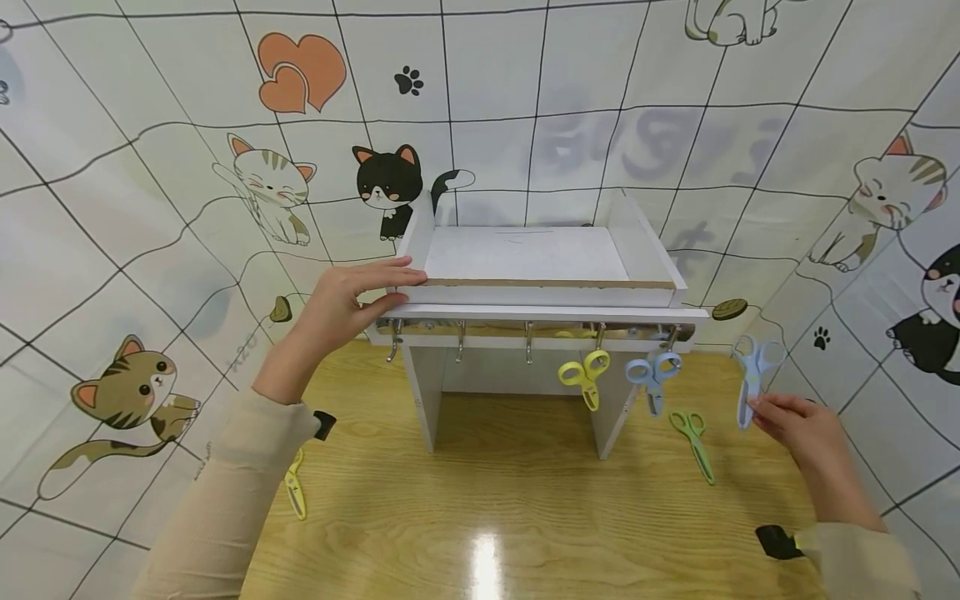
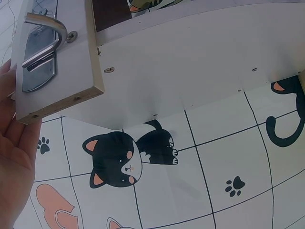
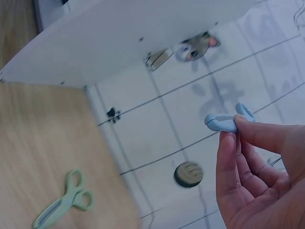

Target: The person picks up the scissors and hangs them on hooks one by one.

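At the left end of the white shelf [image 1: 540,313], my left hand [image 1: 348,296] rests with straight fingers on the upper front corner, thumb lower down. In the left wrist view, this hand is beside the board carrying a metal hook [image 2: 57,40]. My right hand [image 1: 806,433] pinches light blue scissors [image 1: 752,375] by the blade end, loops upward, in the air right of the shelf. In the right wrist view, thumb and fingers hold these scissors [image 3: 224,124]. Yellow scissors [image 1: 585,377] and blue scissors [image 1: 654,379] hang from hooks at the shelf's right.
Green scissors [image 1: 693,442] lie on the wooden table [image 1: 480,500] right of the shelf's leg. Another yellow pair of scissors [image 1: 296,486] lies by the left forearm. Bare hooks [image 1: 461,342] line the shelf's left and middle. A cat-patterned cloth [image 1: 495,67] surrounds the table.
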The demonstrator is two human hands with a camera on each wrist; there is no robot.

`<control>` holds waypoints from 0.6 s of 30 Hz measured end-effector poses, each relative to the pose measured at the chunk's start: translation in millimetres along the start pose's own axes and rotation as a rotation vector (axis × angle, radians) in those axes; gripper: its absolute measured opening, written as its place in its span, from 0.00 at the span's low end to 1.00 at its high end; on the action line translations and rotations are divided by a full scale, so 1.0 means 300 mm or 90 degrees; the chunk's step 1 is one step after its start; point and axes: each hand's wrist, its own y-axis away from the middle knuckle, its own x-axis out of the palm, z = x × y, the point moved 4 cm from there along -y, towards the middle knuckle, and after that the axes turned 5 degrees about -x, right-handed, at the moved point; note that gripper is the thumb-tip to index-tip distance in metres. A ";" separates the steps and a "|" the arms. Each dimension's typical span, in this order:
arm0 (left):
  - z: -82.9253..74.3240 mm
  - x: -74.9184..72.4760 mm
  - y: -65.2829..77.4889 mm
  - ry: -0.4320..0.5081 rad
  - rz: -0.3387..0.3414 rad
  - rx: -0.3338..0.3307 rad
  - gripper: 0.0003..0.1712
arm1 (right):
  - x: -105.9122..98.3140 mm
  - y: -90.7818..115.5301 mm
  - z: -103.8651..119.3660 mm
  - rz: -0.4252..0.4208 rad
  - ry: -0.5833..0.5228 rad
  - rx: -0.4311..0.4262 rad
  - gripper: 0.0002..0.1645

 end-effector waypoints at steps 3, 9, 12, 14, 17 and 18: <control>0.000 0.002 -0.001 0.001 0.001 0.001 0.24 | 0.030 0.025 0.052 0.013 -0.037 -0.026 0.11; 0.000 0.003 0.000 0.004 -0.001 0.001 0.24 | 0.075 0.086 0.145 0.014 -0.010 -0.080 0.09; -0.001 0.001 0.001 0.003 -0.002 0.001 0.24 | 0.092 0.112 0.181 0.013 -0.012 -0.110 0.08; -0.002 0.000 0.000 0.003 -0.003 0.001 0.24 | 0.103 0.132 0.203 0.019 -0.027 -0.132 0.07; -0.004 -0.002 -0.001 0.002 -0.003 0.001 0.24 | 0.120 0.161 0.232 0.033 -0.055 -0.165 0.07; -0.004 -0.002 -0.002 0.002 -0.002 0.001 0.24 | 0.126 0.171 0.241 0.033 -0.055 -0.173 0.06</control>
